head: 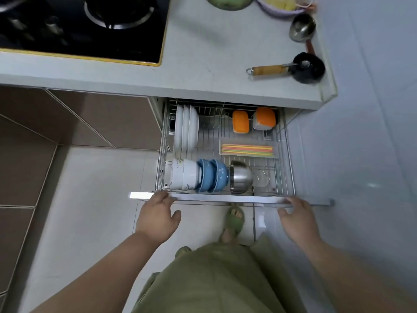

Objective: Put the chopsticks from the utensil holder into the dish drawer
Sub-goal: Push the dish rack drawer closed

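Observation:
The wire dish drawer (pixel 225 198) stands pulled out below the counter. Several coloured chopsticks (pixel 247 149) lie flat in a clear tray (pixel 248 156) at the drawer's right middle. My left hand (pixel 158 216) rests with its fingers on the left part of the drawer's front bar. My right hand (pixel 296 219) touches the same bar near its right end. Neither hand holds any chopsticks. No utensil holder is in view.
In the drawer stand white plates (pixel 186 127), white and blue bowls (pixel 198 175), a steel bowl (pixel 240 177) and two orange-lidded containers (pixel 253 120). On the counter are a gas hob (pixel 85 26), a ladle (pixel 302 28) and a small black pan (pixel 309 67).

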